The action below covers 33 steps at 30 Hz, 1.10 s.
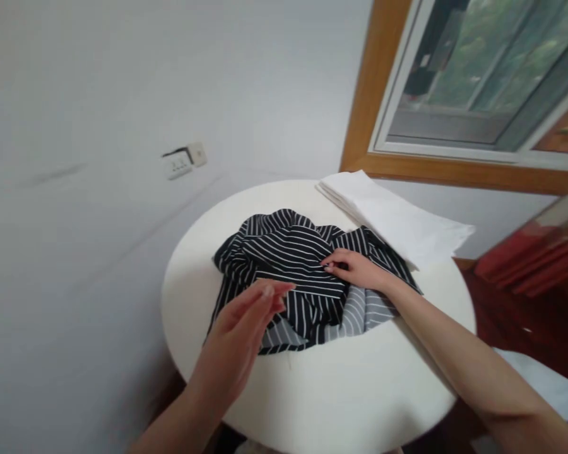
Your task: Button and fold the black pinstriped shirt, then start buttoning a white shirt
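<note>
A crumpled black garment with thin white stripes (288,252) lies in a heap on a round white table (341,391). Part of its paler grey inside shows at the near edge. My right hand (355,268) rests on the middle of the heap, fingers bent and pressed onto a fold of the cloth. My left hand (243,334) hovers just above the near left side of the garment, fingers stretched out together and holding nothing; it looks slightly blurred.
A folded white cloth (397,217) lies at the far right of the table. Behind stands a white wall with a socket plate (183,161) and a wood-framed window (478,88). Red items (539,258) sit low on the right.
</note>
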Motion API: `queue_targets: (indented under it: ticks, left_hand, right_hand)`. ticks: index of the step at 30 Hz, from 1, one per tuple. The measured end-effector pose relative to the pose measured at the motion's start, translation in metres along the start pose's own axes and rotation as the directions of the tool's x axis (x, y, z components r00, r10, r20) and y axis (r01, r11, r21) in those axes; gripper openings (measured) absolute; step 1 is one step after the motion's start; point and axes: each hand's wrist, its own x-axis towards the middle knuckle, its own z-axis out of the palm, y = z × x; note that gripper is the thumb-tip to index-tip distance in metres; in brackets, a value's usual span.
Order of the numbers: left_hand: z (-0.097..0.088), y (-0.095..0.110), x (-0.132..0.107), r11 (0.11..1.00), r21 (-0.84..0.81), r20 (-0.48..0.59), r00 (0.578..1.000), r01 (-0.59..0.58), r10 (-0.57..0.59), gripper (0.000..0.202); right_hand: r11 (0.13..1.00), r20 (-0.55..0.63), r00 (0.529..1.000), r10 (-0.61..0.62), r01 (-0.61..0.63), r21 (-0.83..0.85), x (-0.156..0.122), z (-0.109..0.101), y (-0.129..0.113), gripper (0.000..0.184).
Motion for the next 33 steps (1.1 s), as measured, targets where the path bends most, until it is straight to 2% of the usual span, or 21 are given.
queue_targets:
  ticks: [2,9,16,25,33]
  left_hand:
    - [-0.004,0.002,-0.001,0.999,-0.027,-0.003,1.000,0.029,-0.029,0.019]
    - [0.004,-0.005,0.000,0.995,-0.065,0.062,0.996,0.075,-0.071,0.019]
    - [0.006,-0.007,-0.003,0.989,-0.100,0.071,0.992,0.113,-0.106,0.017]
    - [0.011,-0.004,0.005,0.992,-0.081,0.059,0.994,0.098,-0.094,0.010]
    - [0.020,0.007,0.027,0.996,0.084,0.096,0.995,0.013,-0.021,0.016]
  right_hand:
    - [1.000,0.006,1.000,-0.008,0.008,0.007,0.000,0.001,0.002,0.021]
    - [1.000,0.021,1.000,0.007,-0.007,-0.002,-0.003,0.000,0.000,0.023]
    - [1.000,0.028,1.000,0.005,-0.005,-0.007,-0.002,0.001,0.002,0.023]
    - [1.000,0.035,0.999,0.007,-0.007,-0.008,-0.002,0.001,0.002,0.024]
    - [1.000,0.013,1.000,0.009,-0.009,-0.001,-0.001,0.002,0.000,0.022]
